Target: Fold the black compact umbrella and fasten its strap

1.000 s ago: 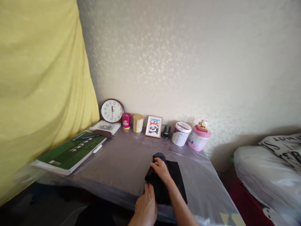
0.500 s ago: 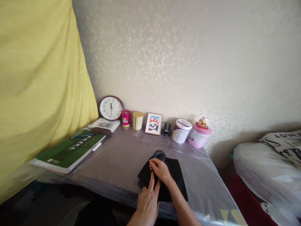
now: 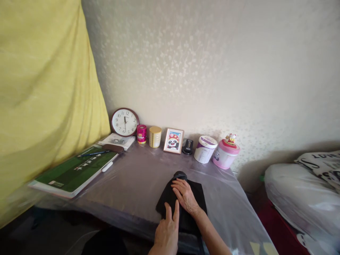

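A black fabric piece [image 3: 196, 191] lies near the front edge of the table, with a dark rounded part [image 3: 180, 174] at its far end. I cannot tell what kind of article it is. My right hand [image 3: 186, 196] rests on it with fingers stretched out flat, just below the rounded part. My left hand [image 3: 168, 225] is at the near side of the fabric, two fingers spread apart and pointing forward over it. Some of the fabric is hidden under my hands, and a narrow dark strip [image 3: 200, 244] hangs down beside my right forearm.
Along the wall stand a clock [image 3: 125, 122], a pink tin [image 3: 141, 134], a yellow-lidded jar [image 3: 155, 137], a framed panda picture [image 3: 173, 140], a small black device [image 3: 187, 146] and two tubs [image 3: 205, 149]. A green book [image 3: 77, 170] lies left. Plastic film covers the table [image 3: 132, 180].
My right hand has gone from pinched fingers to lying flat on the fabric. My left hand has drawn back slightly toward me. The rounded part now looks flatter.
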`<state>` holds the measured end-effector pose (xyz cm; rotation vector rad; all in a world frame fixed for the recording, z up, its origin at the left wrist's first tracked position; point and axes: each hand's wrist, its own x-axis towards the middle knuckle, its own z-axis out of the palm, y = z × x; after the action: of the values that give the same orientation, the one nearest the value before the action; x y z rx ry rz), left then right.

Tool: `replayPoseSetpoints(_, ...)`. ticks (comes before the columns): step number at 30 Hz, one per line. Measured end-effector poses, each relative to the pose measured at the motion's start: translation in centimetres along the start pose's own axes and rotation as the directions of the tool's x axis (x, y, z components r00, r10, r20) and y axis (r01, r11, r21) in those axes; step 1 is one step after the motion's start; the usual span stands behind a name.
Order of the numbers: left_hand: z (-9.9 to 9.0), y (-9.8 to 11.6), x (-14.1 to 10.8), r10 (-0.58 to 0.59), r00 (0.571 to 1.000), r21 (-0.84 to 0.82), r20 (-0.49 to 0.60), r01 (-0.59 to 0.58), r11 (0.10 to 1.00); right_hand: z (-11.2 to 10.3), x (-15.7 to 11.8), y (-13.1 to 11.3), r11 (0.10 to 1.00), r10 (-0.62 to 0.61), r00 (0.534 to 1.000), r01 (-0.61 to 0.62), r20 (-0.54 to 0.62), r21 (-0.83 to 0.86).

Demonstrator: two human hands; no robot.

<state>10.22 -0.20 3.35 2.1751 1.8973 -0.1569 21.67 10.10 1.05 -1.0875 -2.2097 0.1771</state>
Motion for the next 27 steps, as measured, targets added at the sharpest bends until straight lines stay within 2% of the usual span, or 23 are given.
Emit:
replayPoseSetpoints(6,0.2,0.0,0.2,0.005,1.0,0.015,-0.008,-0.005,1.0,0.9,2.8,4.1,0.997,0.005,1.0,-0.004,0.009,-0.076)
replayPoseSetpoints(11,-0.1,0.1,0.3,-0.01,1.0,0.004,0.004,0.01,1.0,1.0,4.8,6.0,0.984,0.145,0.989,-0.145,-0.008,-0.107)
replayPoseSetpoints(14,-0.4,0.0,0.2,-0.004,1.0,-0.012,0.024,0.004,1.0,0.4,4.6,4.7,0.972,0.184,0.979,-0.194,-0.088,-0.133)
replayPoseSetpoints(16,-0.4,-0.1,0.2,0.007,1.0,-0.023,0.027,-0.006,1.0,0.1,3.8,3.0,0.984,0.137,0.987,-0.145,-0.079,-0.107)
replayPoseSetpoints(19,-0.2,-0.1,0.2,0.011,1.0,-0.027,0.013,-0.011,1.0,0.5,2.6,0.7,1.0,0.012,0.996,-0.011,0.087,-0.022)
replayPoseSetpoints(21,0.0,-0.1,0.2,0.005,1.0,-0.027,0.001,-0.005,1.0,1.0,2.6,0.6,0.999,0.028,0.992,-0.024,0.124,-0.033)
replayPoseSetpoints(22,0.0,-0.1,0.2,0.003,1.0,-0.029,0.0,-0.003,1.0,1.2,2.8,1.0,0.997,0.063,0.992,-0.058,0.106,-0.056)
replayPoseSetpoints(24,0.0,-0.1,0.2,-0.001,1.0,-0.036,0.011,0.001,0.999,1.2,3.4,2.3,0.978,0.174,0.985,-0.172,0.0,-0.114)
replayPoseSetpoints(27,-0.2,-0.1,0.1,-0.001,1.0,-0.051,0.026,0.002,0.999,0.0,3.3,4.7,0.921,0.325,0.927,-0.356,-0.188,-0.159)
